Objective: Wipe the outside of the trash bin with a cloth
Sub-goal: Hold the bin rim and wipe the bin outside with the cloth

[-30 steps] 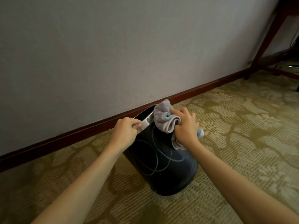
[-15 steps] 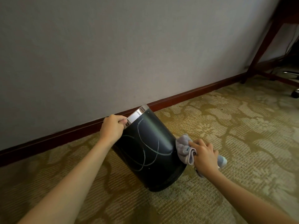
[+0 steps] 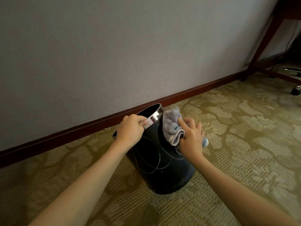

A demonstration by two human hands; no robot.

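A black trash bin (image 3: 156, 163) stands on the patterned olive carpet (image 3: 236, 136) just below the centre of the frame, close to the dark red baseboard (image 3: 187, 93) that runs diagonally from lower left to upper right under the grey wall (image 3: 114, 46). The bin is tilted: its base rests on the carpet toward the lower centre of the frame, and its long axis leans up and away so that the open mouth, ringed by a shiny metal rim (image 3: 153, 117), points toward the wall at the upper left. Thin pale curved lines cross its dark side.

The left hand (image 3: 130, 129) comes in from the lower left and grips the metal rim, its fingers curled over the edge with the thumb on the outer face. The right hand (image 3: 190, 137) enters from the lower right and holds a bunched grey-blue cloth (image 3: 172, 126) against the upper right side of the bin, just under the rim; the index finger lies extended on the cloth while the other fingers curl around its folds. A loose end of the cloth shows past the hand on the right.

At the upper right edge of the frame stand the dark red legs of a desk (image 3: 263, 41), with a chair caster (image 3: 295, 91) on the carpet beyond.
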